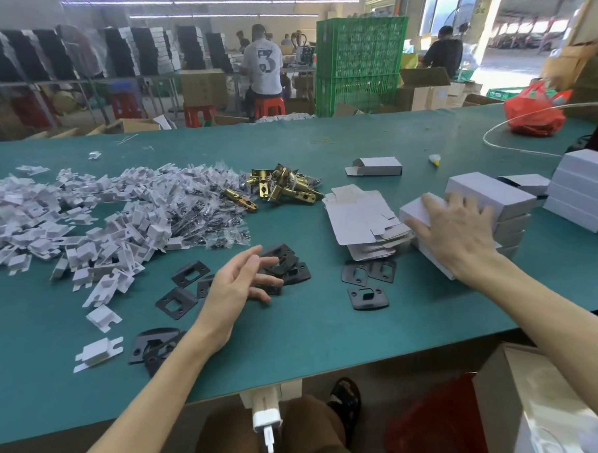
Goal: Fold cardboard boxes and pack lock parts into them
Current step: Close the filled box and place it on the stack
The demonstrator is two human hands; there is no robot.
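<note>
My right hand [456, 233] lies flat with spread fingers on a closed white box [415, 211] at the right, next to a stack of folded white boxes [491, 193]. My left hand [238, 282] hovers with relaxed fingers over black strike plates [286, 260] scattered mid-table, holding nothing. A pile of flat unfolded box blanks [356, 217] sits between the hands. Brass latch bolts [285, 188] lie in a heap behind. One folded box with an open flap [375, 166] stands further back.
A big heap of white plastic inserts and small screw bags [113, 211] covers the left of the green table [320, 330]. More white boxes [587, 191] are stacked at the far right, with a red bag [534, 113] and a white cable behind. People work in the background.
</note>
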